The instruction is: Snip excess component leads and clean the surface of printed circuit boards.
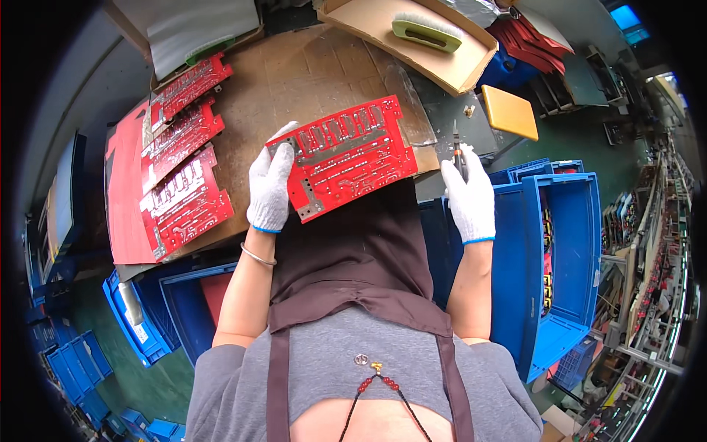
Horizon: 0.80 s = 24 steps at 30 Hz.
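Note:
In my gloved left hand (270, 188) is a red circuit board (357, 163), gripped at its left edge with the thumb on top. The board is tilted above my apron and the near edge of the bench, its soldered face showing silver pads and rows of joints. To its right, my gloved right hand (470, 197) is closed around a slim pointed tool (457, 151) with a dark and orange handle, tip pointing away from me. Its exact kind is unclear. The tool is apart from the board.
Overlapping red boards (193, 202) lie on the left of the cardboard-covered bench (309, 66). A carton tray (350, 16) with a green-backed brush (427, 34) sits at the back. A yellow block (509, 113) lies right. Blue crates (563, 243) stand beside me on both sides.

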Motion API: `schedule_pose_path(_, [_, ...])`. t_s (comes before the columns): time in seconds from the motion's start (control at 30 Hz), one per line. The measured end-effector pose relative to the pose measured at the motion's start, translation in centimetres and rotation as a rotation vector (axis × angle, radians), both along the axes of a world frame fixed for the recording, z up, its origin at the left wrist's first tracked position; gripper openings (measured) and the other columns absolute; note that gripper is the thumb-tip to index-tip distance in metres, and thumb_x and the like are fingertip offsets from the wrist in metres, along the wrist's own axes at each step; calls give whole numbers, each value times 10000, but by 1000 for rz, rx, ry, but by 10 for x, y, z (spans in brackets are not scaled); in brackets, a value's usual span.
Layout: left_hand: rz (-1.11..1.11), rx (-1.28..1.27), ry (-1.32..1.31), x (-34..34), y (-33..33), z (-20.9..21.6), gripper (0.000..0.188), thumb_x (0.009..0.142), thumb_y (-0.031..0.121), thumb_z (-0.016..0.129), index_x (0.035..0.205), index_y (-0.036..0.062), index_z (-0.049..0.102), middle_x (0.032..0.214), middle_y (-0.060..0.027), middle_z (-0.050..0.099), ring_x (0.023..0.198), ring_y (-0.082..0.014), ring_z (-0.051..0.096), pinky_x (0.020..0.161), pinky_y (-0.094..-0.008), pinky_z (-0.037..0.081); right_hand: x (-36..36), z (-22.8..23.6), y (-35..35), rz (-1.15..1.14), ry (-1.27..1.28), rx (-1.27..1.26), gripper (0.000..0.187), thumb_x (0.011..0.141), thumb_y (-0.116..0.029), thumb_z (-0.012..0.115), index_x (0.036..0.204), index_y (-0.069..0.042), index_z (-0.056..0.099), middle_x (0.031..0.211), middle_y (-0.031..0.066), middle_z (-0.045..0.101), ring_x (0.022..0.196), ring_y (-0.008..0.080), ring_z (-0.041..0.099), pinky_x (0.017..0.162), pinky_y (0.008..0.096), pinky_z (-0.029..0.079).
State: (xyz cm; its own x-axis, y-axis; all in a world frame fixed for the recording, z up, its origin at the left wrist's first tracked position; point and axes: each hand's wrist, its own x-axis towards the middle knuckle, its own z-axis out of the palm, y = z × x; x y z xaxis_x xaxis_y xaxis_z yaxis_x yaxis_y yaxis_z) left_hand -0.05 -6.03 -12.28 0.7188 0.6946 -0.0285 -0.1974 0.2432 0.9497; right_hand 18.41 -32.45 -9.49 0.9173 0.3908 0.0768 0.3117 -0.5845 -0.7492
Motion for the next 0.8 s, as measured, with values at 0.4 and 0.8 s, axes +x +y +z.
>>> schedule_pose_path(0.4, [41,65,81,5,2,30,381,1111,249,511,1369,2,641,1225,-90,710,1087,-127,660,974,-303,536,21,39,7,262,-184,-211,526,881,-263,740,1368,-93,635,1168,178,703,1025,337,703,920,388,555])
schedule_pose_path(0.8, [86,-183,56,7,7,14,386,1109,264,508,1350,-6,643,1195,-101,716,1038,-148,694,920,-311,569,-3,43,15,486,-639,-405,590,759,-155,797,1331,-170,655,1107,84,670,1017,313,629,885,426,475])
